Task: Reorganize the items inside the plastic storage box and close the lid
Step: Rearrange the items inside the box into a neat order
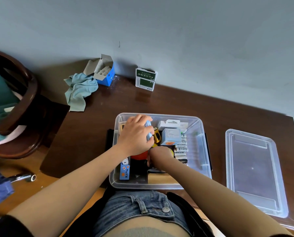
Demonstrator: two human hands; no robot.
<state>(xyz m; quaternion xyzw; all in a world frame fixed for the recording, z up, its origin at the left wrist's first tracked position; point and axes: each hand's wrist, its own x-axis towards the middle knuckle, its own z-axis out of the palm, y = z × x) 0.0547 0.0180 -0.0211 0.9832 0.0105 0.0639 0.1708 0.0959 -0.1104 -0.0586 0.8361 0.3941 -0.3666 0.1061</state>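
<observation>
A clear plastic storage box (200,134) sits on the dark wooden table in front of me, its lid off. My left hand (136,135) is inside the box at the back left and grips a small light-blue box (148,130). My right hand (160,153) reaches down into the middle of the box; its fingers are hidden among the items, beside a red-orange object (140,156). Inside the box also lie a yellow device (157,135), a white carton (171,136), a row of batteries (181,149) and a blue illustrated box (124,170). The clear lid (253,170) lies flat to the right.
At the back by the wall stand an open blue carton (107,72), a crumpled light-blue cloth (79,90) and a green-and-white box (145,79). A dark wooden chair (23,106) stands at the left. A metal socket tool (23,177) lies on the floor.
</observation>
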